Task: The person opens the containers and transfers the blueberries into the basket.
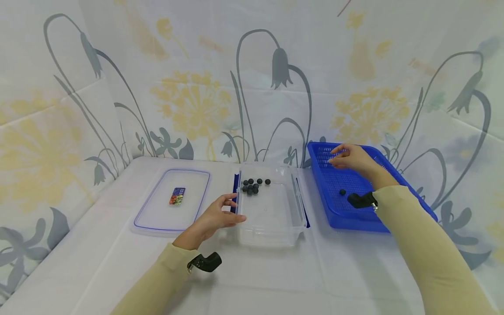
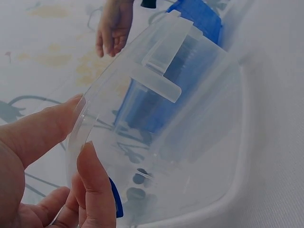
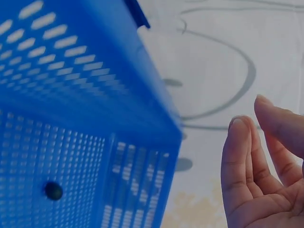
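At the clear box's rim [image 1: 267,228], left fingers [image 2: 97,183] pinch; parted right fingers [image 3: 237,156] seem empty.

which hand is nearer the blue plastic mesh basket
Right. The right hand is raised above the blue plastic mesh basket; the left hand grips the clear rectangular plastic container, farther left.

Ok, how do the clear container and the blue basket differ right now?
The clear container is see-through with solid walls; the blue basket has perforated walls. The clear container holds several dark balls; the blue basket shows only one dark ball. Both are open-topped and stand on the white-covered table.
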`<action>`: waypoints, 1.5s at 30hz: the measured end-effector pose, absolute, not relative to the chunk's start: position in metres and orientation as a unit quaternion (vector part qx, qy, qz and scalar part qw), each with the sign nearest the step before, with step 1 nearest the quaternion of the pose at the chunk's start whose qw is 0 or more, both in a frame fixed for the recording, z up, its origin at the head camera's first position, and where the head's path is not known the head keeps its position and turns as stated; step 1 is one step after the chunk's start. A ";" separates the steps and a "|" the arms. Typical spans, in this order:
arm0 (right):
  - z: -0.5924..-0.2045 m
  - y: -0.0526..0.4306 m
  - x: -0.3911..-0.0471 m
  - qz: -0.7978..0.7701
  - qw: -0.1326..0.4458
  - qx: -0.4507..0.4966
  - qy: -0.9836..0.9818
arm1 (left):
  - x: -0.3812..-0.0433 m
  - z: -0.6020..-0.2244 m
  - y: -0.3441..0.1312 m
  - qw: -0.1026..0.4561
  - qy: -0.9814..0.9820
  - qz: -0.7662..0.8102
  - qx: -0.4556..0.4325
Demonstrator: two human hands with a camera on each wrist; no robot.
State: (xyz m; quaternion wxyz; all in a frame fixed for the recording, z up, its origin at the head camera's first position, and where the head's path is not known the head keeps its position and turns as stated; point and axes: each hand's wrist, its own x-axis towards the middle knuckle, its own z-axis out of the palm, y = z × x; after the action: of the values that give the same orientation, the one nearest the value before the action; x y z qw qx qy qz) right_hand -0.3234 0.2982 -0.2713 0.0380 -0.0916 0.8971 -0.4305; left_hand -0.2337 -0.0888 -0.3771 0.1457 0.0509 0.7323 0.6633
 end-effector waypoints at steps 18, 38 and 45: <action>-0.276 0.233 -0.327 -0.460 0.053 -0.125 0.877 | -0.234 -0.377 -0.087 0.144 0.737 0.659 0.045; -0.300 0.165 -0.336 -0.529 0.097 -0.151 0.830 | -0.235 -0.380 -0.087 0.146 0.739 0.657 0.037; -0.315 0.143 -0.347 -0.543 0.101 -0.130 0.823 | -0.236 -0.378 -0.087 0.147 0.736 0.660 0.030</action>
State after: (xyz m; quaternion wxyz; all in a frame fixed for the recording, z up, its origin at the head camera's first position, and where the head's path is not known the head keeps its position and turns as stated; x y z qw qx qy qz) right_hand -0.3466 0.1435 -0.3149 0.1006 -0.1299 0.8233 -0.5433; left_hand -0.2355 -0.0866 -0.3780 0.1470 0.0301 0.7365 0.6596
